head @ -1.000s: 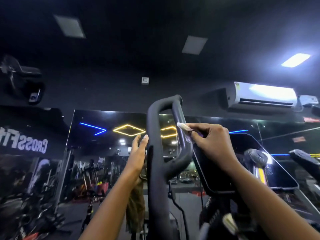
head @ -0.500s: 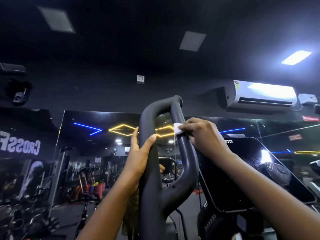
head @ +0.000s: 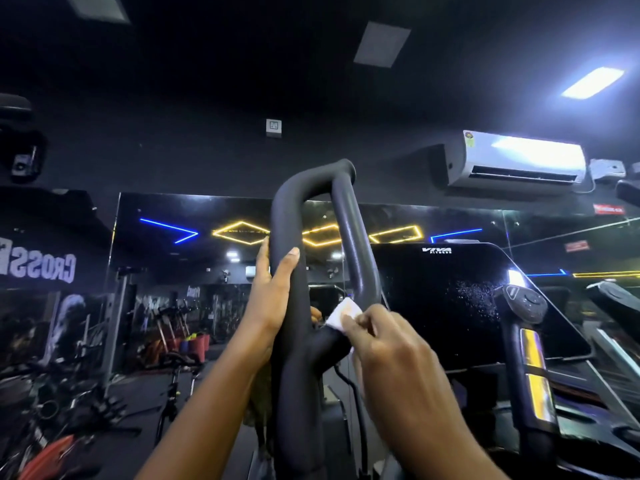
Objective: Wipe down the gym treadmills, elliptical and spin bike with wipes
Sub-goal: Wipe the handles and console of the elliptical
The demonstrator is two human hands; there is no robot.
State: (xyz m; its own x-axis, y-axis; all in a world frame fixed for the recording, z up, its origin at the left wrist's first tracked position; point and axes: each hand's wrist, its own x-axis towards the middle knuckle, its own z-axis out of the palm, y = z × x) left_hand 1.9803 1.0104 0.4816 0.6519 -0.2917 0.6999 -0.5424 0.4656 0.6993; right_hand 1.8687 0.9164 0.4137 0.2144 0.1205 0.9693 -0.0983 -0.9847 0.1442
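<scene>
Currently, item 1: handle loop (head: 349, 237), black, upright, centre of view. L hand (head: 273, 299) grips the loop's left bar, thumb in front, fingers round the back. R hand (head: 391, 355) pinches a small white wipe (head: 341, 315) and presses it to the right bar low down, near where both bars join. Just beside: screen (head: 443, 306) w/ specks on it, prob. not wiped yet. Progress, est.: this one loop under way; screen, second handle (head: 524, 301) at right & other machines look left to do.
</scene>
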